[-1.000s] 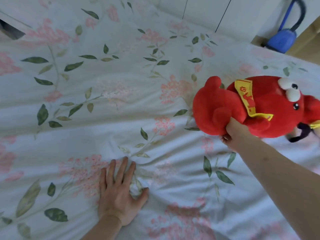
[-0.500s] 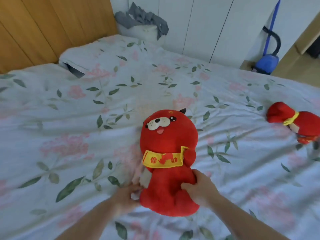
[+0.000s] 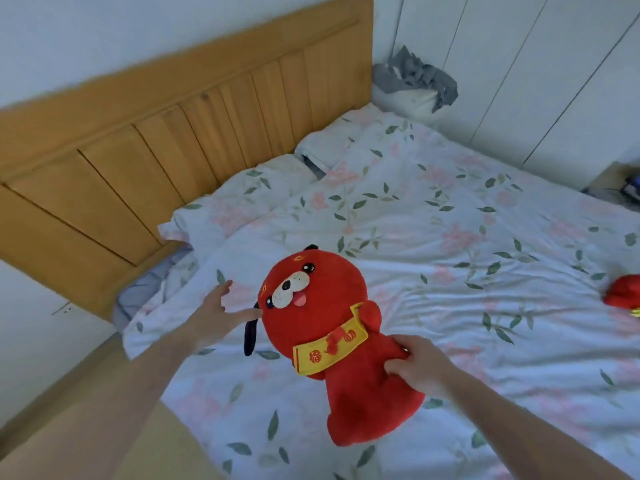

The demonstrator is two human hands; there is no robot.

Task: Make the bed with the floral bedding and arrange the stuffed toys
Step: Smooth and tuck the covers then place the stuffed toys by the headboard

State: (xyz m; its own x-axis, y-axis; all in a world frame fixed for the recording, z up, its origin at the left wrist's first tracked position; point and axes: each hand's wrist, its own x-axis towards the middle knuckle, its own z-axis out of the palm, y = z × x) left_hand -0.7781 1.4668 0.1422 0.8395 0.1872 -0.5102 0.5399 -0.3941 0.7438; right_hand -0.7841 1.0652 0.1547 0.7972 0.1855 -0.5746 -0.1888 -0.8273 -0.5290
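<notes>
At far left, wooden headboard [image 3: 194, 133] runs diagonally behind the bed, with pale wall above it. Two floral pillows [image 3: 239, 199] lie against its base; a grey-blue sheet edge [image 3: 145, 289] shows at the near corner.

Left hand [image 3: 218, 313] reaches forward over the floral duvet [image 3: 433, 237], forearm entering from lower left. Fingers spread and mostly straight, grip released, holding nothing. Its fingertips lie right at the left side of the toy's head, beside the black ear [image 3: 250, 332] that dangles there; contact looks likely but cannot be told for sure.

Centre: red stuffed dog [image 3: 311, 323], lifted above the duvet and tilted, head toward the headboard, white muzzle and pink tongue facing the camera. Yellow sash with red characters across its chest.

Right hand [image 3: 415, 365] comes in from lower right, forearm long across the frame. Fingers and thumb curled into the toy's side just below the sash, grip clenched on the plush, bunching the fabric.

Duvet is spread over most of the bed, wrinkled to the right of the toy.

Back right: white bin with grey cloth [image 3: 415, 84] heaped on it, standing in the corner beside white cupboard doors [image 3: 554, 64].

Far right edge: second red toy [image 3: 623, 292] lying on the duvet, cut off by the frame, well apart from the hands.
</notes>
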